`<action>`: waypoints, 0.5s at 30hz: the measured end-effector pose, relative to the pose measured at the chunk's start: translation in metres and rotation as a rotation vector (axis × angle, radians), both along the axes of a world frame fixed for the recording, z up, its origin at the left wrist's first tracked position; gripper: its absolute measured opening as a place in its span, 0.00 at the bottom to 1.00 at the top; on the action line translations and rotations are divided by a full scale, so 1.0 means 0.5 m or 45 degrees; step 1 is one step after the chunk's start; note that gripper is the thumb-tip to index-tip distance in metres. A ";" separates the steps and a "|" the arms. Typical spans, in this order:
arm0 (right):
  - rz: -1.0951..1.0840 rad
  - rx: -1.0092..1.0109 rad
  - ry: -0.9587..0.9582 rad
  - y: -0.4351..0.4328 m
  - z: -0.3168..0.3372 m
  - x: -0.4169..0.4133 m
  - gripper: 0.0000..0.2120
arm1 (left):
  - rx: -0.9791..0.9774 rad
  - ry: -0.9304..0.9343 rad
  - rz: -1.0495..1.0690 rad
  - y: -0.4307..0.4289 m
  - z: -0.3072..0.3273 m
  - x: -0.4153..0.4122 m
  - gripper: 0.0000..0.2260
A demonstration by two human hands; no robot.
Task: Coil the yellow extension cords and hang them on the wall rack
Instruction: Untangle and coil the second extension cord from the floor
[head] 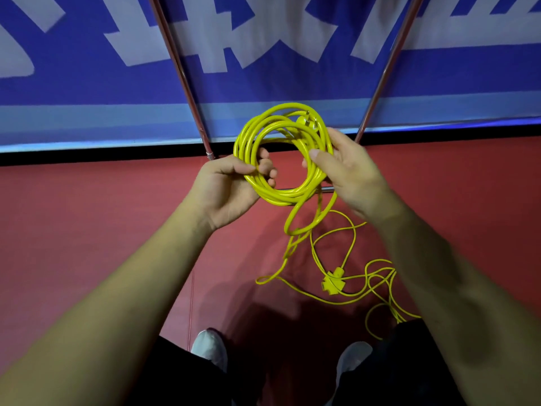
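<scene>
A coil of yellow extension cord [265,128] hangs in the air between my two hands. My left hand [231,186] grips the coil's left side, fingers curled through the loops. My right hand [348,171] holds the coil's right side, with the thumb across the strands. The cord's plug [306,122] shows at the top of the coil. A loose length [295,227] drops from the coil to the red floor. There it joins slack cord and a yellow multi-way socket [333,281].
A blue banner with large white characters [263,68] covers the wall ahead. Two slanted metal poles [187,83] [383,77] stand in front of it, with a horizontal bar [325,189] low between them. My white shoes [209,347] stand on the red floor [87,215].
</scene>
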State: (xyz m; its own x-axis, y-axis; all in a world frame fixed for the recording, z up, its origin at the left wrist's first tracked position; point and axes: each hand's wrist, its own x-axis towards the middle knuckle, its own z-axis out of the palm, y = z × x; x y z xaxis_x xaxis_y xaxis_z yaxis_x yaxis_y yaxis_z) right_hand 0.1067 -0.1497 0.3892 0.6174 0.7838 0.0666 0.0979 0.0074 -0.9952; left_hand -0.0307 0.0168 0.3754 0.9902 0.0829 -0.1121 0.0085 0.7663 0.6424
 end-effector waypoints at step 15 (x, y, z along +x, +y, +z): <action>0.650 -0.593 -0.733 -0.014 -0.008 -0.057 0.18 | 1.325 0.393 -0.493 -0.006 0.018 -0.024 0.18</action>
